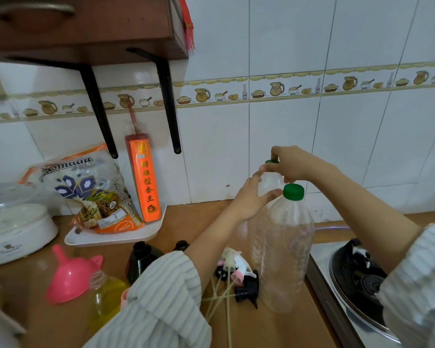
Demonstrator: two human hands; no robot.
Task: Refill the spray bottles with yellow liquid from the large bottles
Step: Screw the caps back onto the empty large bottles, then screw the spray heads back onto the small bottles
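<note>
Your right hand (pixel 290 164) pinches the green cap (pixel 272 161) of the rear clear bottle (pixel 270 183), center frame; your left hand (pixel 251 197) grips its shoulder. A second capped empty bottle (pixel 286 249) stands just in front. Spray heads (pixel 239 275) lie on the surface (pixel 274 327); pink funnel (pixel 70 275) and yellow-liquid bottle (pixel 106 295) lower left.

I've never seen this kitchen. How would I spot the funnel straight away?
Start at the big white appliance on the counter's left end. Just right of it and nearer the camera, the pink funnel lies tipped on the brown counter, beside an open bottle of yellow liquid. It is the only bright pink, cone-shaped thing there.
</note>
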